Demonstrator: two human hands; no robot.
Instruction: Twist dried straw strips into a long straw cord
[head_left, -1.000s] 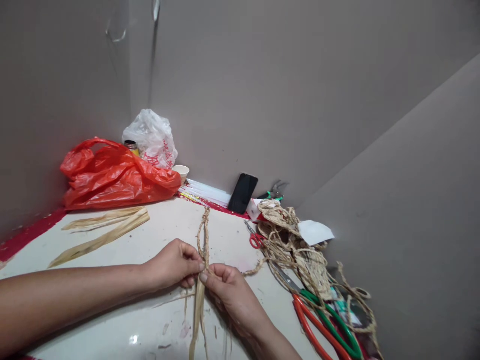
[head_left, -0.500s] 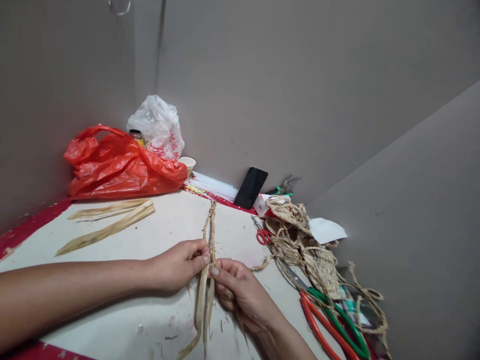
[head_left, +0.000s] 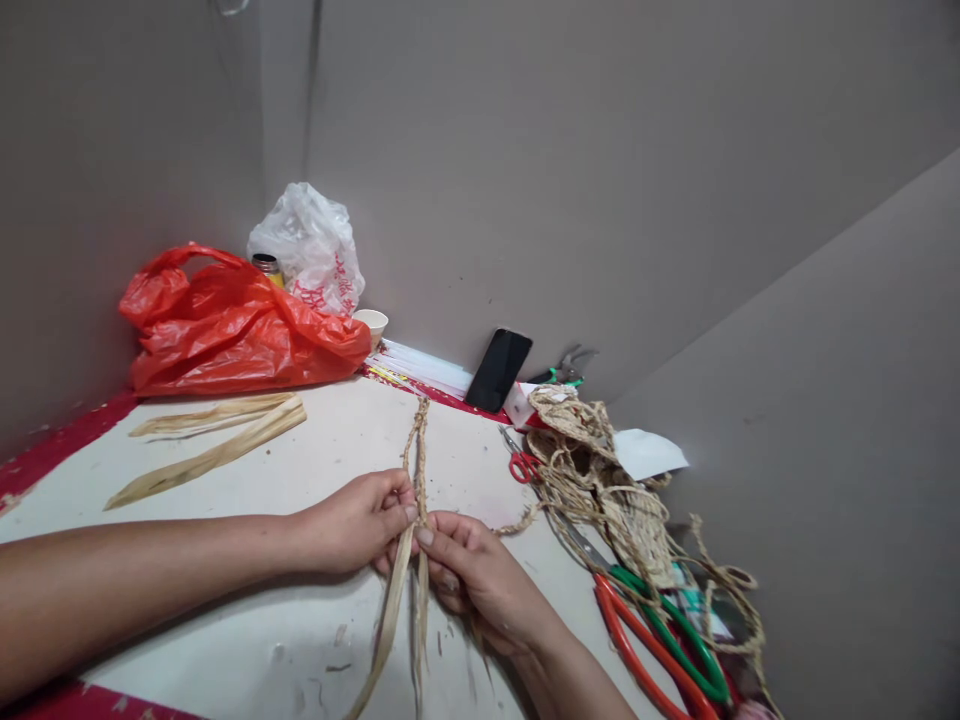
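Note:
A thin braided cord (head_left: 421, 450) of dry, straw-coloured plant strips runs up the table from between my hands, doubled into a narrow loop at its far end. My left hand (head_left: 367, 520) pinches it from the left between thumb and bent fingers. From the right, my right hand (head_left: 472, 565) pinches the strips just below, its thumb close to the left one. Loose flat strips (head_left: 390, 625) hang toward me beneath both hands. Exactly which strand each fingertip grips is partly hidden.
Dry husk strips (head_left: 217, 450) lie at left before a red plastic bag (head_left: 247, 335). A phone (head_left: 499, 370) leans against the wall. On the right are a tangle of woven cord (head_left: 637, 530), small red scissors (head_left: 523, 465) and large shears (head_left: 652, 640) with red and green handles.
The loose strip under my left hand has swung a little to the left, apart from the others. Both hands keep their pinch in nearly the same place. The view has shifted slightly.

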